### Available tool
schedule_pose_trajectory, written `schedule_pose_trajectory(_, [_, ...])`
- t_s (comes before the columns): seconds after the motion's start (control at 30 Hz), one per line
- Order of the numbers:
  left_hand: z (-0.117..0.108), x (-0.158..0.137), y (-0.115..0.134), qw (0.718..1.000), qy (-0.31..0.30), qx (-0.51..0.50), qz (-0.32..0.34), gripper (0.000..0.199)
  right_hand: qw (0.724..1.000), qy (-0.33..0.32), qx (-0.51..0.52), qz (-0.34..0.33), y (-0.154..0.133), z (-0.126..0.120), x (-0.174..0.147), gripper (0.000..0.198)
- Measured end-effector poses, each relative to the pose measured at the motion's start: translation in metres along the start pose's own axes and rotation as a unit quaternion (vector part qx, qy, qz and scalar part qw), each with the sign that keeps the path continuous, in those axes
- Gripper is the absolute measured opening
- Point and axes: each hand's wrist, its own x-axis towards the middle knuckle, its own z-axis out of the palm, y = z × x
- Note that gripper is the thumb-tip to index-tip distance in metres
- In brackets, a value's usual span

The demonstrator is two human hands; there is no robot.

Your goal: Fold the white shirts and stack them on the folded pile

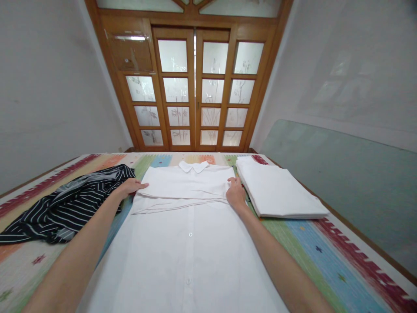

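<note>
A white button-up shirt with a small collar lies spread out in front of me, collar at the far end. Its sleeves are folded across the chest in overlapping layers. My left hand is closed on the shirt's left edge, thumb on top of the folded sleeve. At the opposite edge, my right hand has its fingers curled on the cloth near the shoulder; part of its grip is hidden.
A crumpled black-and-white striped garment lies left of the shirt. Folded white cloths are stacked on the right. Beneath is a colourful striped cover. Wooden glass-paned doors stand beyond, with a pale green panel along the right.
</note>
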Motion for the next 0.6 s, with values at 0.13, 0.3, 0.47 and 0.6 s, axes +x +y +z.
schedule_pose_trajectory(0.13, [0.003, -0.008, -0.005, 0.999, 0.034, 0.022, 0.02, 0.033, 0.997, 0.023, 0.071, 0.027, 0.006, -0.001, 0.005, 0.04])
schedule_pose_trajectory(0.3, [0.0, -0.016, -0.003, 0.991, 0.081, 0.102, 0.04, 0.032, 0.987, 0.06, 0.15, 0.014, 0.012, -0.007, 0.017, 0.039])
schedule_pose_trajectory(0.47, [-0.007, -0.023, -0.007, 0.999, 0.009, 0.045, 0.022, 0.034, 0.987, 0.047, 0.151, 0.022, 0.015, -0.007, 0.02, 0.044])
schedule_pose_trajectory(0.6, [-0.007, -0.027, -0.01, 0.999, 0.022, 0.035, 0.029, 0.03, 0.99, 0.034, 0.137, 0.019, 0.014, -0.006, 0.018, 0.047])
